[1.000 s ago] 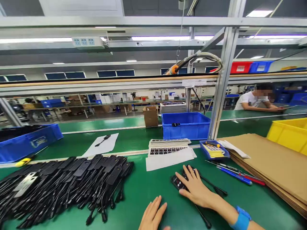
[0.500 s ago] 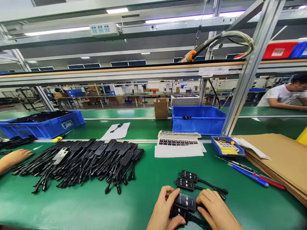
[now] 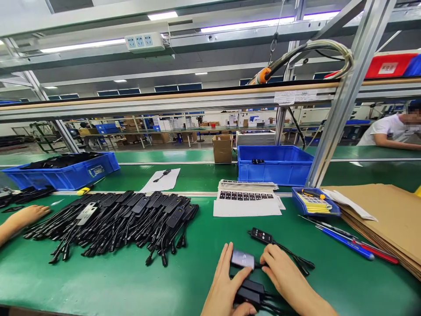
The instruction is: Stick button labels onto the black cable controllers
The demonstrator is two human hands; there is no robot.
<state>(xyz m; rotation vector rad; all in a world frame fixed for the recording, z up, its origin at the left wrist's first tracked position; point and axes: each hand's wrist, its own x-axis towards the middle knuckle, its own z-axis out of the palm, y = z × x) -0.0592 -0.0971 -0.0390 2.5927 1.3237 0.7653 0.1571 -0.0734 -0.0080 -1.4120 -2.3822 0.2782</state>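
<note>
Left fingers (image 3: 226, 261) grip one controller (image 3: 242, 259) — two more controllers (image 3: 251, 288) beside; right fingers (image 3: 271, 254) pinch one cable (image 3: 258, 265).

The red bin (image 3: 404, 63) on the shelf (image 3: 197, 97) bears a label (image 3: 387, 68) in Chinese characters, the first probably 不. Print on the papers (image 3: 294, 97) along the shelf's front edge, the blue bin (image 3: 66, 176) and label sheets (image 3: 246, 207) near the counter's far edge, and the black unit (image 3: 261, 235) toward its right is illegibly small.

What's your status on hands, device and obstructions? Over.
Left hand holding glossy device; right hand at its cable. Dark devices crowd close below, another device lies beyond. Co-worker's hand by the black device pile, far left.
</note>
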